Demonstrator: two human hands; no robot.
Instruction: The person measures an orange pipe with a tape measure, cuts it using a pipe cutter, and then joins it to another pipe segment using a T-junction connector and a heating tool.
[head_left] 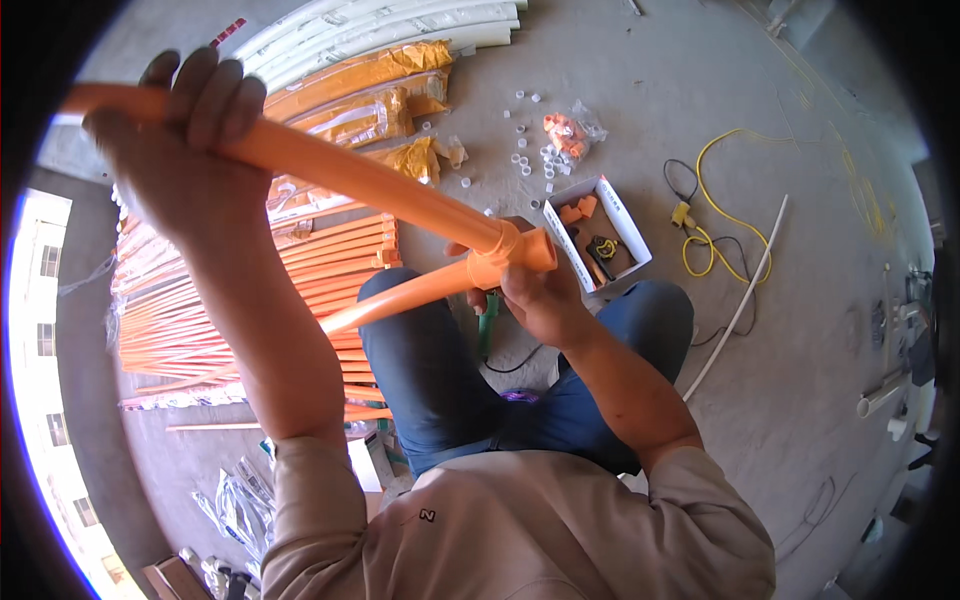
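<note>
My left hand (195, 150) is raised at the upper left, its fingers wrapped round a thick orange pipe (360, 182). That pipe slants down to the right into an orange pipe fitting (493, 262) with an open socket end. My right hand (545, 300) grips the fitting, thumb on the near side and some fingers hidden behind it. A second orange pipe (410, 297) runs from the same fitting down to the left, over my left knee. Below the fitting, between my legs, a green tool handle (487, 328) shows in part, with a black cable near it.
Many orange pipes (190, 320) lie on the floor at left, beside tape-wrapped bundles (350, 120) and white pipes (400, 25). A white box (625, 225) of fittings stands ahead, near scattered white rings (520, 160). A yellow cable (700, 160) and white pipe (745, 300) lie at right.
</note>
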